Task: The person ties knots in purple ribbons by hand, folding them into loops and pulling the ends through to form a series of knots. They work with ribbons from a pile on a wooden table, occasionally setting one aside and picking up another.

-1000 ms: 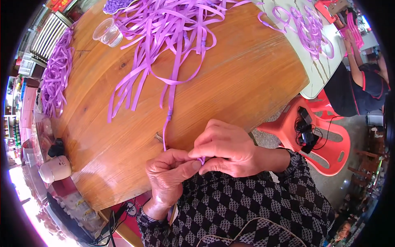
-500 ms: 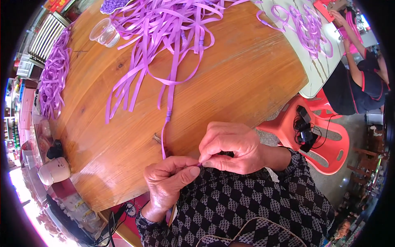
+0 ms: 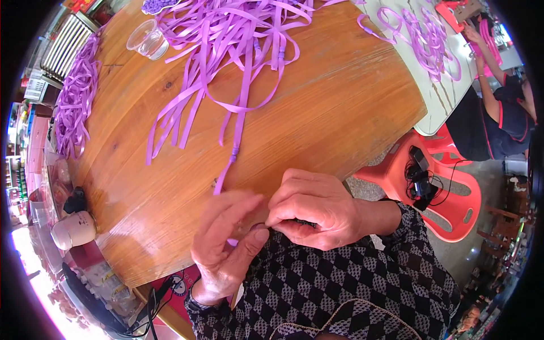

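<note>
My left hand [image 3: 222,243] has its thumb and forefinger parted, and its upper fingers are smeared by motion. A strip of purple ribbon [image 3: 231,164] runs from the heap on the table down behind those fingers. A bit of purple shows inside the left hand and by its thumb tip. Right beside the left thumb, my right hand [image 3: 314,211] is closed in a pinch at what looks like the ribbon's end, mostly hidden by the fingertips. Higher on the strip sits a darker purple band. The large heap of purple ribbons [image 3: 243,34] lies at the far side of the wooden table [image 3: 317,130].
A clear plastic cup [image 3: 148,41] stands left of the heap, near a dish of small purple pieces [image 3: 158,5]. More ribbons [image 3: 76,102] hang along the left edge. A white jar [image 3: 73,230] is at left. An orange chair [image 3: 453,209] holds black cables; another person [image 3: 493,113] works at right.
The left forefinger has lifted away from the thumb, opening the pinch. The right hand has shifted slightly left and stays pinched. The ribbon strip now slants more to the left.
</note>
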A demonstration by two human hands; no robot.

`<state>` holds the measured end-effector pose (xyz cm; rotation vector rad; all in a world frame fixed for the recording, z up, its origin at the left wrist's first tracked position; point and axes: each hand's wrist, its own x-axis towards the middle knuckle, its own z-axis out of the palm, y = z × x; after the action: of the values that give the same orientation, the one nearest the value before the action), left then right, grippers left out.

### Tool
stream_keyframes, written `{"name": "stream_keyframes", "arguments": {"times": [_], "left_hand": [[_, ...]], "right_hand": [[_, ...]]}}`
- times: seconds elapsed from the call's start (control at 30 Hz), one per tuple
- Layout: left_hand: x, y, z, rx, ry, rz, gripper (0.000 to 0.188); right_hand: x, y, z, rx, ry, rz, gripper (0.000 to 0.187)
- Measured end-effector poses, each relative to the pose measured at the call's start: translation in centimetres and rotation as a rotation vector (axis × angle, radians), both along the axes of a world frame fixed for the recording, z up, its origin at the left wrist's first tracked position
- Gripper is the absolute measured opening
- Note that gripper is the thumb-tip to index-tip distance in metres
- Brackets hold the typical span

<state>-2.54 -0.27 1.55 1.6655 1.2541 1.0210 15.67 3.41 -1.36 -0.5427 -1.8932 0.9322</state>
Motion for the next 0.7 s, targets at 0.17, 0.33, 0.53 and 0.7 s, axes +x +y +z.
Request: {"name": "stream_keyframes", "arguments": {"times": [0.17,0.33,0.53,0.7], "left_hand": [[0.2,-0.7,-0.9,-0.639,-0.563,0.071,0.019],[0.4,-0.6,-0.7,-0.721,-0.593,0.157,0.014],[1.0,-0.9,-1.0,-0.660,-0.588,0.263,0.008],[0.6,-0.9,-1.2,-0.697,-0.619,0.218,0.009]], "right_hand": [[0.1,-0.5,-0.3,-0.032,0.004,-0.103,0.032],[0.3,-0.5,-0.2,-0.028,-0.014,-0.116,0.030],[0.6,-0.5,-0.2,-0.068,-0.031,-0.104,0.023],[0.4,-0.7,-0.2,-0.038,-0.028,-0.146,0.020]]}}
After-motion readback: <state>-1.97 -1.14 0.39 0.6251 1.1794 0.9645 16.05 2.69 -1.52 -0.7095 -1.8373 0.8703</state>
